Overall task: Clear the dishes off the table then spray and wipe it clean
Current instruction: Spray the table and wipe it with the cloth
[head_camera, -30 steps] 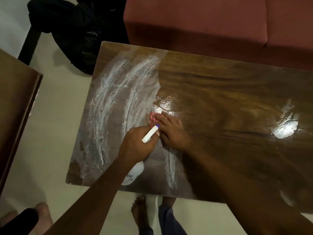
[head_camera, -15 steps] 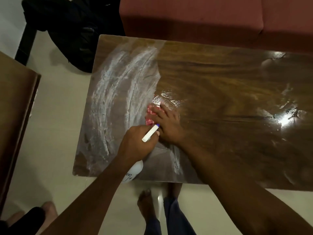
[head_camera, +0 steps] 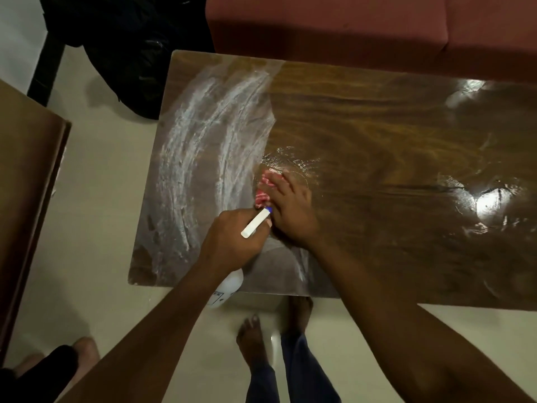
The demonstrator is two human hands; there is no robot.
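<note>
— Where is the cloth?

— The red-and-white cloth (head_camera: 265,188) lies on the wooden bench (head_camera: 377,146), pressed flat under the right hand (head_camera: 290,210). Its fingers (head_camera: 286,186) are spread over the cloth, not curled around it.

— And the left hand?

— The left hand (head_camera: 232,239) is just beside the cloth, on its near side, fingers wrapped tight around the neck of a white spray bottle (head_camera: 229,286). The blue-tipped nozzle (head_camera: 257,222) points at the cloth.

— The bench surface?

— White streaky smears (head_camera: 203,146) curve left of the cloth; right of it the wood shines wet. A red sofa (head_camera: 348,27) stands beyond the cloth, past the bench.
</note>
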